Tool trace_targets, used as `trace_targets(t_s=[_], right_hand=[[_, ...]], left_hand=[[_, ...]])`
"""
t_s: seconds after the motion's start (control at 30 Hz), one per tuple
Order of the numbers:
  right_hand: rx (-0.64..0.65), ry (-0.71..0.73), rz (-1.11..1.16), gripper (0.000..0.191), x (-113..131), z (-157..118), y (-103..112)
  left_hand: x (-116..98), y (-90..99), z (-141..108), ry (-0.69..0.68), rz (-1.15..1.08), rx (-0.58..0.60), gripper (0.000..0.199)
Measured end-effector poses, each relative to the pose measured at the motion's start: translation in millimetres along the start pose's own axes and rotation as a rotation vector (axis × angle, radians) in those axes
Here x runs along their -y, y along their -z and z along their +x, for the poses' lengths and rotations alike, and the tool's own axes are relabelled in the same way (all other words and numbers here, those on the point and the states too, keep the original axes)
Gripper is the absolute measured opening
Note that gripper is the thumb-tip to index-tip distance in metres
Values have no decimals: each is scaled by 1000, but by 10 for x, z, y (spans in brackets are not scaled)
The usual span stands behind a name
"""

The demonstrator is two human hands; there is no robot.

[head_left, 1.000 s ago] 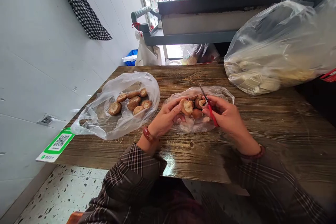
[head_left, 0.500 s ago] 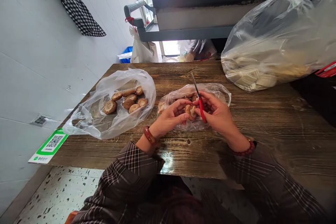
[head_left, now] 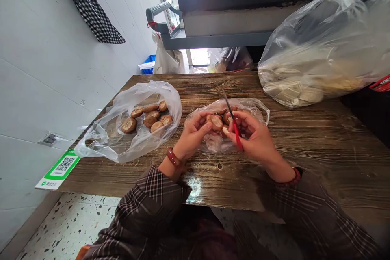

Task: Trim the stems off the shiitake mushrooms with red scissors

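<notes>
Wooden tabletop [head_left: 323, 142]: translucent bag [head_left: 172, 105] left, bulging bag [head_left: 307, 73] far right; left hand [head_left: 193, 134] grasps shiitake [head_left: 215, 122], right hand [head_left: 258, 138] grasps scissors [head_left: 236, 131], partly hiding middle bag [head_left: 213, 144].

QR code [head_left: 64, 165] on green card [head_left: 72, 167], small lettering [head_left: 51, 184] below, too blurred to read

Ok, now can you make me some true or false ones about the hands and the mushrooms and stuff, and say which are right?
1. The right hand holds a red-handled tool. True.
2. The left hand holds a spoon. False: it holds a brown mushroom.
3. The plastic bag on the left has mushrooms in it. True.
4. The sign at the table's corner is red and black. False: it is green and white.
</notes>
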State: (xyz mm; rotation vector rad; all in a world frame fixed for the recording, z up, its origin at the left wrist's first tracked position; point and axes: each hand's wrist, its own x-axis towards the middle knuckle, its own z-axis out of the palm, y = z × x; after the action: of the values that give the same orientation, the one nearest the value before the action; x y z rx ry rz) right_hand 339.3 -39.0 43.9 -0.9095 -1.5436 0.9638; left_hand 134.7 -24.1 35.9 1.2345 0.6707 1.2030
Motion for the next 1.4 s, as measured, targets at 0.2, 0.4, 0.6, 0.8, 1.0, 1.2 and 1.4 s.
trace_targets(t_s=[0.2,0.4,0.6,0.8,1.0,1.2,1.4], right_hand=[[-218,11,-13,52,-67,93,112],[-271,-52,57,57,-325,228,176],[-320,-84,116,60,-303,234,212],[-285,-102,147,59,-299,178,178],[-280,-98,166,63,-370,165,159],[-269,-68,143,58,-421,176,178],[-259,-89,150,60,-424,183,168]], left_hand=[[-107,65,4,-57,14,-67,43],[-184,96,22,-182,151,-151,39],[-348,221,-84,-272,331,-350,40],[-627,705,-357,-338,708,-595,42],[-772,1382,-590,-175,1036,-704,48],[-778,1503,-773,-88,1124,-631,43],[-784,925,-706,-187,1150,-529,33]])
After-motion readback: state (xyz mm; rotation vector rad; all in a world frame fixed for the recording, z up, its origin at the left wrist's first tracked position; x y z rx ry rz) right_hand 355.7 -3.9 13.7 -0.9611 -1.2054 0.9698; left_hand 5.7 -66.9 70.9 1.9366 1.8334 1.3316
